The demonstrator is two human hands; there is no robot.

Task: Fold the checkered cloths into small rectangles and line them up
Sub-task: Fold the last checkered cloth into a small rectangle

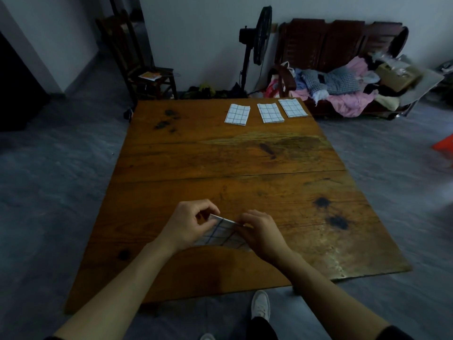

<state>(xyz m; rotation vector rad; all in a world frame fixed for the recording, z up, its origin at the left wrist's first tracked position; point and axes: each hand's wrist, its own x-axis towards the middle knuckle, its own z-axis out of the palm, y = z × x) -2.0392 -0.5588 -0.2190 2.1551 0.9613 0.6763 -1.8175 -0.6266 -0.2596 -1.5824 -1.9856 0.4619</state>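
**Checkered cloth held mid-fold at the lower centre of the table**

Checkered cloth, white with thin dark grid lines (221, 235), sits in the lower centre of the head view, partly folded and lifted slightly off the worn brown wooden table (232, 163). The left hand (188, 225) pinches its upper left corner between thumb and fingertips, fingers curled shut on the fabric. The right hand (259, 231) presses over the cloth's right side, fingers bent onto the top edge; whether it grips or merely holds the cloth down cannot be told.

Three finished folded checkered rectangles (266, 112) lie in a row in the upper centre of the frame, near the table's far edge, apart from one another. A fourth place to their left looks free.

Judging by the drape, the cloth is light, thin and limp: it should crease easily but slip out of alignment if released unevenly. Corners and folded edges seem the best places to hold, keeping layers pinched together. A black standing fan (259, 38) and a dark wooden bench heaped with clothes (343, 77) stand beyond.
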